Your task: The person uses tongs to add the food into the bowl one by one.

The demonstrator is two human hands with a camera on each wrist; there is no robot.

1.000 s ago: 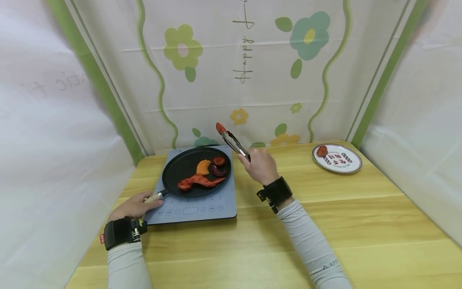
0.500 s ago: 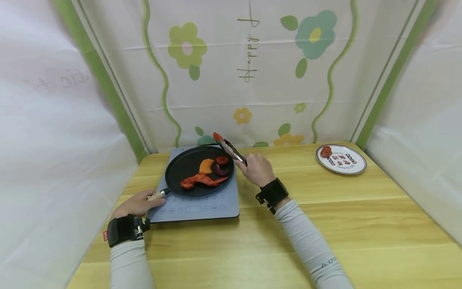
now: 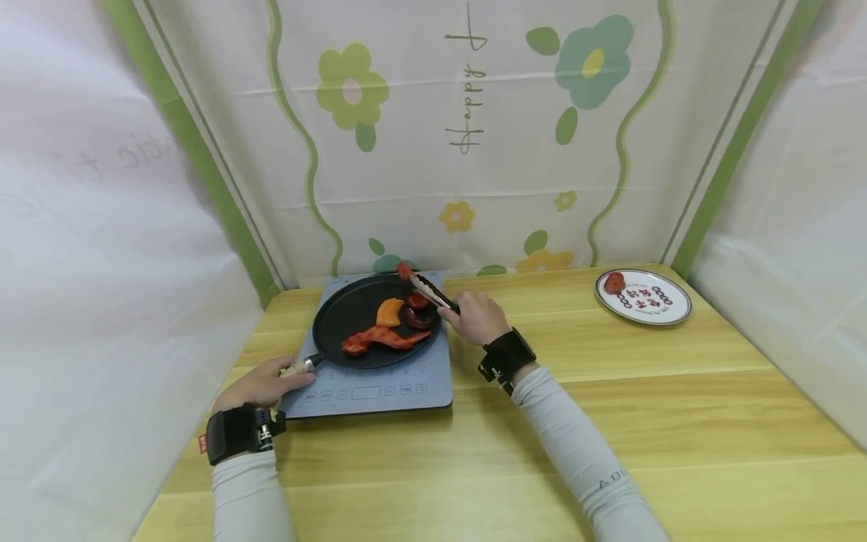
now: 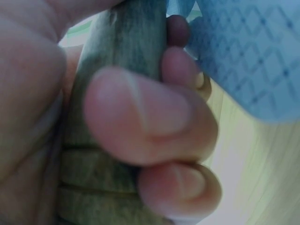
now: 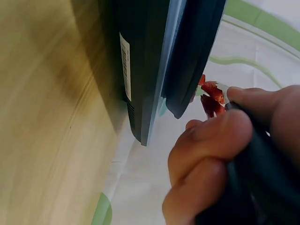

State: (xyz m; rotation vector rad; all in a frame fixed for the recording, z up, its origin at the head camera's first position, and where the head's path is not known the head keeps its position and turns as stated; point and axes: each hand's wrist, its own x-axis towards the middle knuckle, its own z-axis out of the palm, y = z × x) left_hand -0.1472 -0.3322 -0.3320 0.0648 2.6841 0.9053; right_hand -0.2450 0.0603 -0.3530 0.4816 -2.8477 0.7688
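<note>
Centrally on the bench (image 3: 677,421), a black pan (image 3: 352,312) sits on the blue cooktop (image 3: 433,376); left hand (image 3: 260,384) fingers curl round its handle (image 3: 298,368). Right hand (image 3: 474,316) grips tongs (image 3: 427,290), long axis slanting up-left, red tips nearly closed over the round red piece (image 3: 417,301) directly below

pan handle (image 4: 117,93) blurred, plate (image 3: 667,312) print perhaps unreadable

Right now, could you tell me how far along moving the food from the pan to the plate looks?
Done: one red piece lies on the plate. In hand: the right hand holds tongs with their tips over the pan, while the left hand grips its handle. Left: about four pieces in the pan, including an orange slice.
</note>
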